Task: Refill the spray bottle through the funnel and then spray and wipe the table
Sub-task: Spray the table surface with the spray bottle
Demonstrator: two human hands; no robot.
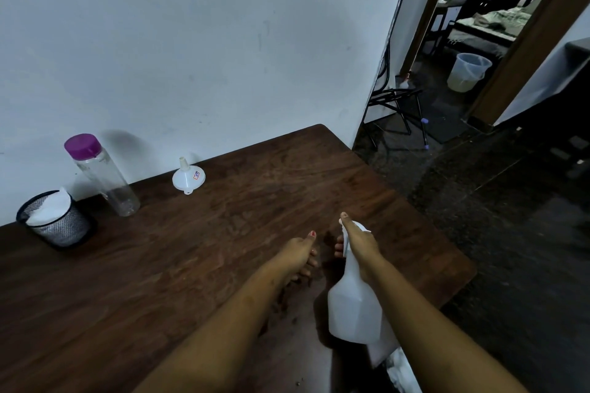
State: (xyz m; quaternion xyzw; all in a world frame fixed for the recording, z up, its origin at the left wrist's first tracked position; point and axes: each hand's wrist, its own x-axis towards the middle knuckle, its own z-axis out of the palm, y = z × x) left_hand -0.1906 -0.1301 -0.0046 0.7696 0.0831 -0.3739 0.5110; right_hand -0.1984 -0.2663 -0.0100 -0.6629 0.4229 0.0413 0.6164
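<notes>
Head view: my right hand (359, 246) grips the white spray bottle (354, 306) at its neck, thumb along the top, over the table (191, 265). Just left of it, my left hand (298, 254) is curled, thumb up, holding nothing. The funnel (188, 177) stands upside down well ahead-left of both.

White wall (191, 25), dark floor (510, 233), open doorway (472, 29).
</notes>
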